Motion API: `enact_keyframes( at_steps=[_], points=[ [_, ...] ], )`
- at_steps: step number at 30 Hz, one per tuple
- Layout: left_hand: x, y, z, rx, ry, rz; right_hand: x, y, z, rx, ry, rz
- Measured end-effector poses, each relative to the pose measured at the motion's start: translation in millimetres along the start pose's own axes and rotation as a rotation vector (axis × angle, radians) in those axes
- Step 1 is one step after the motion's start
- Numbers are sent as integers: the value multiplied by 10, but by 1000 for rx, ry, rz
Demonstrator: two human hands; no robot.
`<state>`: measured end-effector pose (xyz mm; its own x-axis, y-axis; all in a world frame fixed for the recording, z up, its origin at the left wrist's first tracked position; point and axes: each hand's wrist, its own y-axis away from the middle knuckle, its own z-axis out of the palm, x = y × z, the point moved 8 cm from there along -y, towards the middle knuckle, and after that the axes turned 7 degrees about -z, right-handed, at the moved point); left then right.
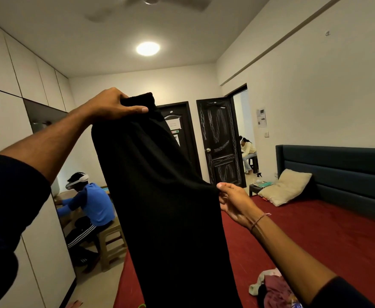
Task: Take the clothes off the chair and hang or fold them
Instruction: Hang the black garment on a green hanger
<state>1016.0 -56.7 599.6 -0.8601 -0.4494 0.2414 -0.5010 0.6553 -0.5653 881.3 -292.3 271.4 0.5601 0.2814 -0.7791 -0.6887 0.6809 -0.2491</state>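
Observation:
A long black garment hangs in front of me, filling the middle of the head view. My left hand grips its upper end high up, thumb laid across the front of the cloth. My right hand pinches the garment's right edge lower down, at about mid height. The cloth drops past the bottom of the frame, so its lower end is hidden. A small heap of other clothes, pink, cream and dark, lies on the red bed at the lower right. No chair with clothes is in view.
The bed has a dark headboard and a beige pillow. White wardrobes line the left wall. A person in a blue top sits on a stool at left. Another person sits beyond the open dark door.

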Motion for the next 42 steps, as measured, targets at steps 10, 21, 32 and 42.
enact_keyframes(
  at_steps=[10,21,32,42],
  points=[
    [-33,-16,55,-32,-31,-6,389,302,241,-335,96,209],
    [-360,135,-10,-56,-1,-90,183,211,108,-60,395,-112],
    [-499,721,39,-75,278,-317,-344,556,-173,-105,57,-24],
    [584,1176,707,-142,391,-381,-1005,1173,-1252,-49,156,-40]
  ],
)
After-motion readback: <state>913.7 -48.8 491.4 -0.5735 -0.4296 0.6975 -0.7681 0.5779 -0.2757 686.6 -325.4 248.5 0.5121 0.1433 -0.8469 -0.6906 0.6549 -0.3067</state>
